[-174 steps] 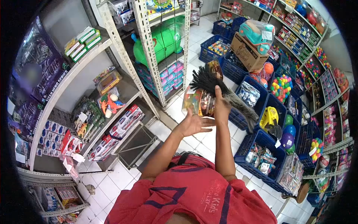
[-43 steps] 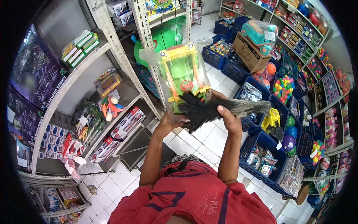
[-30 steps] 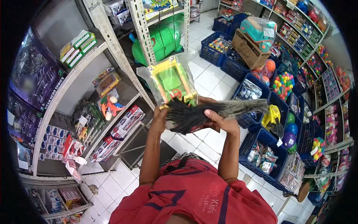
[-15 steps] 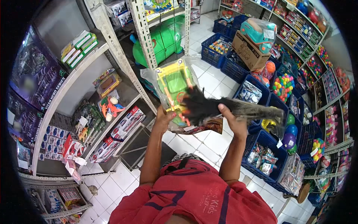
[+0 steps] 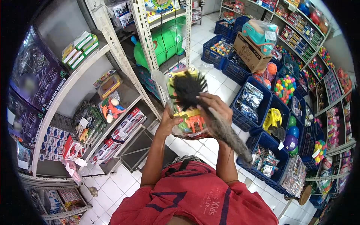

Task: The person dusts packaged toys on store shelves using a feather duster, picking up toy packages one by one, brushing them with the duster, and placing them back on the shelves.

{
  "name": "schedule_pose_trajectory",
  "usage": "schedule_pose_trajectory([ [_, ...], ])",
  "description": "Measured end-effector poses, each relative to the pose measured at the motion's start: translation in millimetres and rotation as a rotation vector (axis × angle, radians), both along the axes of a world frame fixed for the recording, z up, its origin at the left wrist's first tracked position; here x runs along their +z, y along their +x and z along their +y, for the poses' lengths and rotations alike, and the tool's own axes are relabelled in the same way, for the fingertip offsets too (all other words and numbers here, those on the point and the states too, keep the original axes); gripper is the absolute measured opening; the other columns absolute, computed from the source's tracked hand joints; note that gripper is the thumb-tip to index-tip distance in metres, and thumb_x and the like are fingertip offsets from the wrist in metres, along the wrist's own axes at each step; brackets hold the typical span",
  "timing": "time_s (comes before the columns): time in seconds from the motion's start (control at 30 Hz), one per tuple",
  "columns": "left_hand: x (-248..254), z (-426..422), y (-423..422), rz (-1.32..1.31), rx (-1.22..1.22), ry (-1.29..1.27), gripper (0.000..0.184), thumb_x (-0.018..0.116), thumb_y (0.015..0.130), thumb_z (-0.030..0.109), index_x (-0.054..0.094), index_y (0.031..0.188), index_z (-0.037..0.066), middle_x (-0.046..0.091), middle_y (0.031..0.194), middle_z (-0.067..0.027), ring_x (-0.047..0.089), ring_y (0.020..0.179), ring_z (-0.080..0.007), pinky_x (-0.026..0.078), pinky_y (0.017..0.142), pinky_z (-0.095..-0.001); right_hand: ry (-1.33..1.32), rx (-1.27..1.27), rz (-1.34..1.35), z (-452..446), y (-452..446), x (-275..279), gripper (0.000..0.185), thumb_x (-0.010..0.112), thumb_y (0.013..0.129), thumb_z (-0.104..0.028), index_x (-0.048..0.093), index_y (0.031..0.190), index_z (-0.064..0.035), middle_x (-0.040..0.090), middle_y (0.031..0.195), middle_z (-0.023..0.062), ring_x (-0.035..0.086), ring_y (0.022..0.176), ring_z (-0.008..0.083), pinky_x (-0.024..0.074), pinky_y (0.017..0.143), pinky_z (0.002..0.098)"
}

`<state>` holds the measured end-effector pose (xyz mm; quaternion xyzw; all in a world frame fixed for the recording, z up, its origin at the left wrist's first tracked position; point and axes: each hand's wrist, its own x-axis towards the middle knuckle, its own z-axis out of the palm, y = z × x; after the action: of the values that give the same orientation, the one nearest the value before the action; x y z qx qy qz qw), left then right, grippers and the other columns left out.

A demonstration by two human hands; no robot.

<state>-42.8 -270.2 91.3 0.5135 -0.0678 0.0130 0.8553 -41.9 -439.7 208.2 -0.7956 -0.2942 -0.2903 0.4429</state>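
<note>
My left hand is closed on the lower left edge of a toy pack in clear plastic, with yellow, green and orange parts inside. My right hand grips a duster around its middle. The duster's black, feathery strands spread over the upper part of the pack and hide much of it. Its long greyish end slants down to the right, past my right wrist. Whether the strands touch the plastic is hard to tell.
Metal shelving with boxed toys stands at my left. A green animal-shaped toy lies behind a perforated post. Blue crates line the right side, near a cardboard box and colourful balls. White floor tiles show below.
The duster has swung from nearly level to a steep slant, its black strands moving up across the pack. My right hand has moved left and turned. The pack has shifted slightly.
</note>
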Motion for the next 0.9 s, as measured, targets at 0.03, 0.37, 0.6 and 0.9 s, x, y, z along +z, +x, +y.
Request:
schedule_pose_trajectory([
  [0.03,-1,1,-3,0.026,-0.017,-0.031,0.076,0.069,0.063,0.020,0.028,0.124,0.001,0.044,0.114,-0.0067,0.045,0.104,-0.0167,0.037,0.089,-0.0287,-0.016,0.094,0.036,1,-3,0,0.024,0.063,0.066,0.000,0.060,0.089,-0.0032,0.059,0.095,0.0103,0.059,0.083,0.0213,0.0474,0.071,0.0275],
  [0.37,-34,0,7,0.144,0.011,-0.323,0.060,0.063,0.070,0.026,0.036,0.117,0.003,0.046,0.112,-0.0084,0.046,0.103,-0.0192,0.037,0.090,-0.0318,-0.040,0.042,0.008,13,-2,-2,0.024,0.065,0.066,-0.003,0.061,0.089,-0.0022,0.059,0.094,0.0104,0.058,0.081,0.0224,0.0461,0.073,0.0303],
  [0.6,-25,1,6,0.172,-0.028,-0.309,0.066,0.062,0.065,0.017,0.030,0.121,0.003,0.046,0.111,-0.0103,0.048,0.100,-0.0223,0.039,0.089,-0.0358,-0.108,0.111,0.026,6,-3,-4,0.027,0.067,0.063,-0.012,0.061,0.089,-0.0067,0.061,0.092,0.0055,0.057,0.083,0.0205,0.0449,0.071,0.0297],
  [0.9,-56,11,10,0.077,-0.112,-0.371,0.068,0.063,0.069,0.016,0.026,0.125,0.005,0.043,0.116,-0.0085,0.045,0.104,-0.0196,0.039,0.089,-0.0320,-0.062,0.175,0.018,8,-5,0,0.025,0.068,0.065,-0.014,0.062,0.088,-0.0077,0.062,0.090,0.0045,0.056,0.087,0.0212,0.0392,0.080,0.0321],
])
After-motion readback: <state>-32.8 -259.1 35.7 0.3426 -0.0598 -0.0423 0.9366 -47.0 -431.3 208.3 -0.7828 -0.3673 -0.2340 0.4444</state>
